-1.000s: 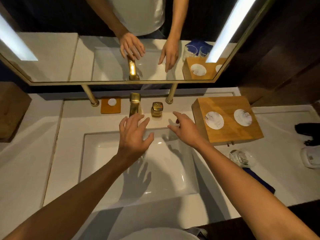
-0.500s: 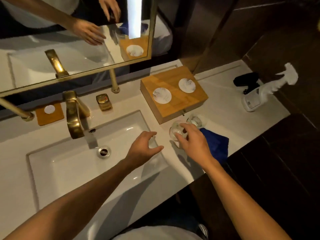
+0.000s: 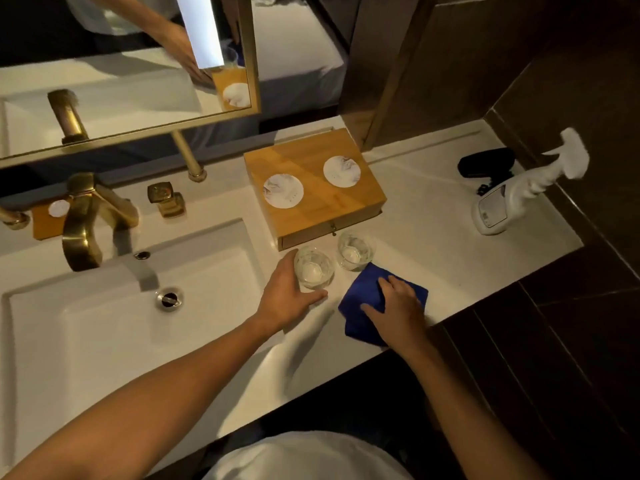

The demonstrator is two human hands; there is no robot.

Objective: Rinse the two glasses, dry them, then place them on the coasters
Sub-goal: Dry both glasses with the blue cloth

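Left hand (image 3: 287, 299) cups the near glass (image 3: 313, 268), grip loose — a wet lift risks slipping. Right hand (image 3: 398, 306) lies flat, open, on the blue cloth (image 3: 360, 292).

The right hand (image 3: 398, 308) covers much of the blue cloth (image 3: 360, 299). The left hand (image 3: 282, 299) hides the near glass's (image 3: 313, 270) left wall. Left of that glass, the sink (image 3: 104, 341) and faucet (image 3: 83, 223) blur, and the sink is cut by the frame edge.
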